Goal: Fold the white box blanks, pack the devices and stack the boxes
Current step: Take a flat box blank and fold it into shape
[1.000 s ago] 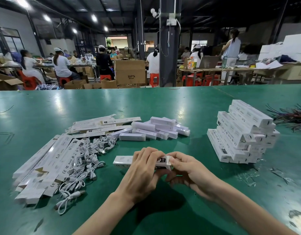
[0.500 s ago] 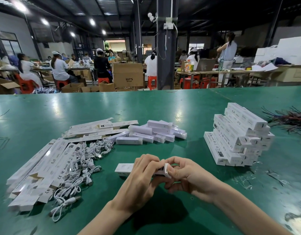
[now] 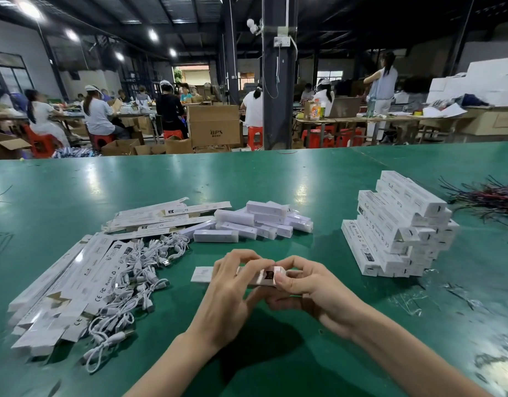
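At the near middle of the green table (image 3: 247, 179), head view, one white box (image 3: 202, 274) lies crosswise between two hands. The left hand (image 3: 232, 285) curls its fingers over the box's middle and holds it; the right hand (image 3: 312, 290) pinches the box's right end, thumb and forefinger closed on the end flap, where a dark printed patch shows.

Left of this box lie two heaps of flat blanks: one fan (image 3: 63, 282) at the near left and a second, smaller spread (image 3: 166, 216) farther back, the sheets overlapping too much to count. Between the near fan and the box sits one tangle of white cables (image 3: 138, 276). Just behind the box is one heap of white oblong devices (image 3: 261, 222), about ten. Right of the box stands one stack of closed boxes (image 3: 398, 224), several layers high, the count unclear. Far right of it lies one bundle of coloured wires (image 3: 487, 196).
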`<act>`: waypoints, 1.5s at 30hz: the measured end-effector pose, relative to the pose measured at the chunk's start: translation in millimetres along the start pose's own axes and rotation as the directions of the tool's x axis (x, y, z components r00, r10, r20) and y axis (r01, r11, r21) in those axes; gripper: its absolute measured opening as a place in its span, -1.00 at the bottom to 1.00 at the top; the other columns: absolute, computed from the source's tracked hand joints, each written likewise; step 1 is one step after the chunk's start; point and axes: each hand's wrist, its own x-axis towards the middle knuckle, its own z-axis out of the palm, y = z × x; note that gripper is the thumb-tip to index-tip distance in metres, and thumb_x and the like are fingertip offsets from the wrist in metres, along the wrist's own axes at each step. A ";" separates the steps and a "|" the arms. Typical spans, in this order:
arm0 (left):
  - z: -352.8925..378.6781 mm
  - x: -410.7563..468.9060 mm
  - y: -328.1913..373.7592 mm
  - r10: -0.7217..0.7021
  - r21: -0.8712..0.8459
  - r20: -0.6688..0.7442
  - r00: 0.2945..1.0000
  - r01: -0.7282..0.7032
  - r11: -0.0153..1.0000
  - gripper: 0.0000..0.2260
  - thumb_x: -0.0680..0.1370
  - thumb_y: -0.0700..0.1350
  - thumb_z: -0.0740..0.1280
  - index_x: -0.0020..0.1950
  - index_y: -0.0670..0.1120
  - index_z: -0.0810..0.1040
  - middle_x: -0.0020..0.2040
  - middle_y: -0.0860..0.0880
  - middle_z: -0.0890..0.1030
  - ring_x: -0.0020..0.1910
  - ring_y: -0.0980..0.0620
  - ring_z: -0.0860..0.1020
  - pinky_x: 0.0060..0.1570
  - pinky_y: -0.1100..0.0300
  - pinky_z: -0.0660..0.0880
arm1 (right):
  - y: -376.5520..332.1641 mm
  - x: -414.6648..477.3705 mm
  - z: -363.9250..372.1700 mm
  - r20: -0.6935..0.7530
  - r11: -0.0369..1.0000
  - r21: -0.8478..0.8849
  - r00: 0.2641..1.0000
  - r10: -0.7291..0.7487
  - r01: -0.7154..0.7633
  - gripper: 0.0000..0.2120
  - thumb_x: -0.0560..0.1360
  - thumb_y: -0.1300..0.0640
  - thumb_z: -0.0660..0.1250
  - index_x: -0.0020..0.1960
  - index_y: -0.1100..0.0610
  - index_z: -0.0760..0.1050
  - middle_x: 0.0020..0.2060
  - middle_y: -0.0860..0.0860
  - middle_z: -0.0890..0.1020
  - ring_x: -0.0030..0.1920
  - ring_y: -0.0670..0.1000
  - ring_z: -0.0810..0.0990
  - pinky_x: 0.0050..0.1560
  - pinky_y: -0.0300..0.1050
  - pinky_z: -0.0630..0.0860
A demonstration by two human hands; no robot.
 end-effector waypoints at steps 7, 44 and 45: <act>-6.4 5.1 -15.2 -0.064 0.210 0.068 0.996 0.049 0.976 -0.73 0.52 -0.11 0.40 0.22 -0.08 0.57 0.03 0.02 0.60 0.02 -0.04 0.55 0.17 0.12 0.28 | -6.8 4.3 -11.3 -0.026 0.982 0.188 1.000 0.018 -0.013 -0.77 0.27 0.28 0.46 -0.11 0.33 0.56 -0.14 0.27 0.66 -0.27 0.12 0.66 -0.22 -0.13 0.64; 73.6 162.2 55.2 -0.693 -0.418 0.387 0.608 0.786 0.456 -0.78 0.51 -0.16 0.41 0.09 -0.23 0.55 0.00 -0.18 0.61 -0.13 -0.10 0.58 -0.09 0.10 0.54 | 36.1 28.9 -19.2 -0.151 0.482 -0.866 0.850 -0.504 0.131 -0.66 0.41 0.45 0.05 0.11 0.24 0.39 0.06 0.04 0.32 -0.20 0.10 0.40 -0.07 -0.06 0.40; 84.6 169.2 59.6 -0.694 -0.431 0.430 0.577 0.807 0.404 -0.82 0.51 -0.20 0.39 0.06 -0.26 0.54 -0.07 -0.19 0.61 -0.23 -0.07 0.56 -0.24 0.15 0.50 | 39.0 29.7 -22.0 -0.125 0.436 -0.890 0.846 -0.519 0.136 -0.66 0.44 0.44 0.08 0.19 0.28 0.37 0.00 -0.01 0.28 -0.21 0.05 0.33 -0.06 -0.12 0.35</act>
